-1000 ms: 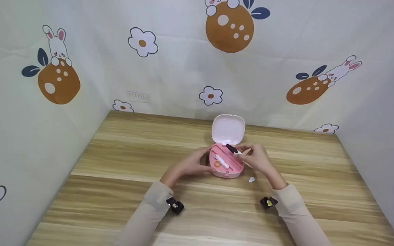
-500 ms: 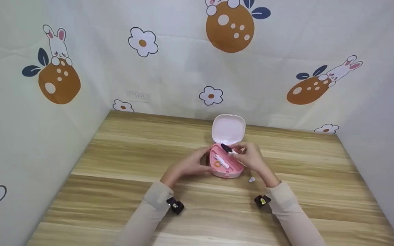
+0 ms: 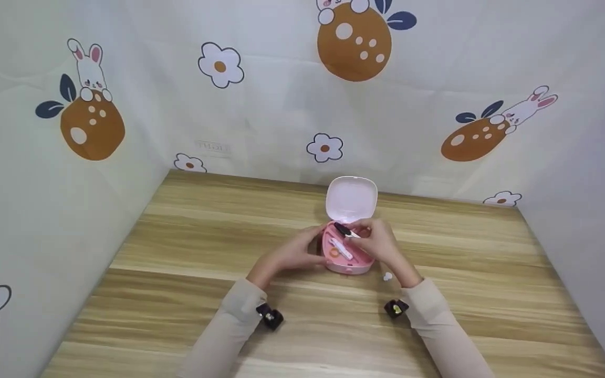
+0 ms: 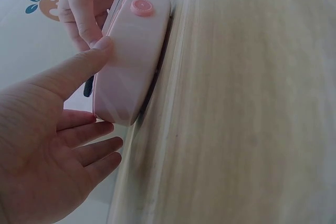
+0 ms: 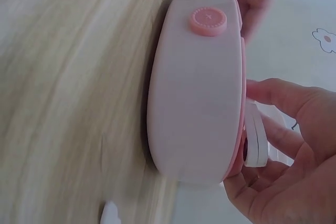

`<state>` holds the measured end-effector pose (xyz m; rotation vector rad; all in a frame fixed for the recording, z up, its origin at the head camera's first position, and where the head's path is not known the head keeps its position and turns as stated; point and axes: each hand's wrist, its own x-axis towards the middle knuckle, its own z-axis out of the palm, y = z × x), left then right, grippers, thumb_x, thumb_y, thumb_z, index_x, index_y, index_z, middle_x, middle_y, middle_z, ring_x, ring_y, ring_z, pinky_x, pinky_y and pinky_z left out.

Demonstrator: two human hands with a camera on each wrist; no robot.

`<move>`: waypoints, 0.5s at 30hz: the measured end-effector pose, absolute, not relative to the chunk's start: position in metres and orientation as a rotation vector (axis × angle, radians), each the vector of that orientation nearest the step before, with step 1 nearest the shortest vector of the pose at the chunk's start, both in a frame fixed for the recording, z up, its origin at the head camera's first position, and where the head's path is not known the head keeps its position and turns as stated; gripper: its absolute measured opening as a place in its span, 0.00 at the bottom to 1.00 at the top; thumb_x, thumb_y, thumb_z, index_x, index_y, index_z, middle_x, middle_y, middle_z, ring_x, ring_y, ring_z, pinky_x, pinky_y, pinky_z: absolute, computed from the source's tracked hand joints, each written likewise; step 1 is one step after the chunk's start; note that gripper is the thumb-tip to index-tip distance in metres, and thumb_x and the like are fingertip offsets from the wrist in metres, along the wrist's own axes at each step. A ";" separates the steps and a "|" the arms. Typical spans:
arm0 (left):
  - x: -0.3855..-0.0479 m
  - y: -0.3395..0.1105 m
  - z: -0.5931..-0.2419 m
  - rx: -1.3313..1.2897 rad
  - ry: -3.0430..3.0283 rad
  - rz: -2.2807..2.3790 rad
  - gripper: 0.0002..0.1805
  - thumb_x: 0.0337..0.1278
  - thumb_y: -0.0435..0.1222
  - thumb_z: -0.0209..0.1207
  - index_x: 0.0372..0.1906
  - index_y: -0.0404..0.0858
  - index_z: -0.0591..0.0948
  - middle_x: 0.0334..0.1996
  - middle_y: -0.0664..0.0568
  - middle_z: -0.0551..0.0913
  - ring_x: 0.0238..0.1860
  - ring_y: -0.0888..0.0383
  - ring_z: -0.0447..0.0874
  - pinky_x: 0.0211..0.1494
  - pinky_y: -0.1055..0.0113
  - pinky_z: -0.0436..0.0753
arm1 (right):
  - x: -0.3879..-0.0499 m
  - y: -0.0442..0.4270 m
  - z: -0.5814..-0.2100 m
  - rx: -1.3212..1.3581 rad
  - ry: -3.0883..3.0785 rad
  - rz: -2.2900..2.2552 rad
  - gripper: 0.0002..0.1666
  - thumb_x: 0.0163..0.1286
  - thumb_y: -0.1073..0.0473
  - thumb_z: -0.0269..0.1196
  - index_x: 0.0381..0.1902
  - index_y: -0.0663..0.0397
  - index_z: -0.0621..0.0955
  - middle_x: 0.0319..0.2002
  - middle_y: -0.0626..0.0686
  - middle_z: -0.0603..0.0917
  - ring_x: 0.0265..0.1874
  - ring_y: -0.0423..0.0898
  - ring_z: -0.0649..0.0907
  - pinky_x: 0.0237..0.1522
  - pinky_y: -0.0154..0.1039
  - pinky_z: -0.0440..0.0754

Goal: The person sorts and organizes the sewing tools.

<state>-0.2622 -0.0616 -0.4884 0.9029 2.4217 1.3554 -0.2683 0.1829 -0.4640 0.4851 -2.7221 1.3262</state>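
Observation:
A small pink-and-white case [image 3: 348, 269] stands on the table with its lid [image 3: 352, 199] raised at the back. My left hand [image 3: 294, 249] holds the case at its left side, thumb on the front edge and fingers spread round the side in the left wrist view. Above the tray, my right hand [image 3: 377, 241] pinches a slim tool with a black end [image 3: 342, 229] and a white handle; the black end points to the far left. A white slender piece [image 3: 341, 249] and an orange ring [image 3: 334, 252] lie in the tray. The right hand hides the tray's right part.
A small white bit [image 3: 387, 276] lies on the wooden table [image 3: 218, 220] just right of the case. Pale cloth walls [image 3: 271, 105] with printed rabbits and flowers surround the table's back and sides. Each wrist carries a small black camera [image 3: 270, 317].
My right hand has moved left over the tray, carrying the black-ended tool towards the tray's far left. The left hand and the case have stayed in place.

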 end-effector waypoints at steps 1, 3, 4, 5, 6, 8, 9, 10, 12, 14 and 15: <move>-0.262 -0.062 -0.489 0.904 2.423 1.351 0.49 0.59 0.39 0.73 0.82 0.33 0.62 0.78 0.37 0.68 0.79 0.42 0.64 0.85 0.49 0.60 | -0.269 0.182 -0.465 0.480 -2.723 1.323 0.13 0.58 0.71 0.76 0.42 0.70 0.89 0.31 0.60 0.89 0.30 0.42 0.81 0.33 0.27 0.77; -0.262 -0.062 -0.489 0.900 2.422 1.350 0.49 0.59 0.39 0.73 0.82 0.33 0.62 0.78 0.37 0.68 0.80 0.42 0.64 0.86 0.49 0.60 | -0.269 0.181 -0.465 0.480 -2.721 1.320 0.13 0.58 0.71 0.76 0.42 0.70 0.89 0.31 0.58 0.89 0.31 0.41 0.80 0.33 0.27 0.77; -0.262 -0.062 -0.489 0.895 2.420 1.351 0.49 0.59 0.39 0.73 0.82 0.34 0.62 0.78 0.37 0.68 0.80 0.42 0.64 0.86 0.49 0.60 | -0.269 0.181 -0.466 0.481 -2.721 1.320 0.13 0.58 0.70 0.77 0.42 0.70 0.89 0.31 0.58 0.88 0.31 0.41 0.80 0.34 0.27 0.77; -0.263 -0.062 -0.489 0.890 2.420 1.347 0.49 0.59 0.39 0.73 0.82 0.34 0.62 0.79 0.37 0.67 0.80 0.42 0.64 0.86 0.49 0.60 | -0.269 0.180 -0.466 0.479 -2.723 1.319 0.13 0.58 0.70 0.77 0.42 0.70 0.89 0.30 0.57 0.88 0.31 0.41 0.79 0.34 0.28 0.77; -0.263 -0.062 -0.489 0.892 2.420 1.348 0.49 0.59 0.39 0.73 0.82 0.34 0.62 0.79 0.37 0.67 0.80 0.42 0.64 0.86 0.49 0.60 | -0.269 0.180 -0.466 0.477 -2.725 1.319 0.13 0.58 0.70 0.76 0.41 0.70 0.89 0.30 0.57 0.88 0.31 0.40 0.79 0.34 0.28 0.76; -0.263 -0.062 -0.489 0.889 2.419 1.345 0.49 0.59 0.39 0.73 0.82 0.34 0.62 0.79 0.38 0.67 0.80 0.42 0.64 0.85 0.48 0.60 | -0.268 0.179 -0.465 0.464 -2.733 1.319 0.12 0.58 0.71 0.76 0.41 0.70 0.89 0.30 0.56 0.88 0.31 0.40 0.78 0.34 0.28 0.75; -0.263 -0.062 -0.489 0.887 2.417 1.344 0.49 0.59 0.39 0.73 0.82 0.34 0.62 0.79 0.38 0.67 0.80 0.42 0.64 0.85 0.49 0.60 | -0.268 0.178 -0.465 0.458 -2.738 1.317 0.12 0.58 0.71 0.76 0.41 0.70 0.90 0.30 0.56 0.88 0.31 0.40 0.78 0.34 0.29 0.76; -0.263 -0.062 -0.489 0.882 2.416 1.343 0.49 0.59 0.39 0.73 0.82 0.35 0.62 0.79 0.38 0.67 0.80 0.42 0.64 0.85 0.49 0.60 | -0.267 0.178 -0.464 0.448 -2.745 1.314 0.12 0.59 0.71 0.76 0.42 0.69 0.90 0.30 0.56 0.88 0.31 0.40 0.78 0.35 0.29 0.76; -0.263 -0.062 -0.488 0.874 2.414 1.342 0.49 0.59 0.38 0.73 0.82 0.35 0.62 0.79 0.39 0.67 0.80 0.43 0.64 0.85 0.49 0.60 | -0.267 0.177 -0.464 0.436 -2.758 1.305 0.13 0.59 0.70 0.76 0.43 0.69 0.90 0.32 0.56 0.89 0.31 0.40 0.79 0.36 0.30 0.78; -0.262 -0.062 -0.488 0.856 2.411 1.338 0.49 0.59 0.38 0.73 0.82 0.36 0.62 0.79 0.40 0.67 0.80 0.44 0.64 0.85 0.50 0.60 | -0.267 0.176 -0.465 0.431 -2.771 1.285 0.13 0.60 0.70 0.76 0.44 0.69 0.90 0.33 0.57 0.90 0.32 0.41 0.81 0.37 0.32 0.79; -0.262 -0.062 -0.488 0.853 2.414 1.336 0.49 0.59 0.39 0.73 0.82 0.36 0.62 0.79 0.40 0.67 0.80 0.44 0.64 0.85 0.50 0.60 | -0.267 0.175 -0.465 0.429 -2.774 1.276 0.14 0.60 0.69 0.76 0.44 0.68 0.90 0.34 0.58 0.90 0.33 0.42 0.81 0.38 0.32 0.80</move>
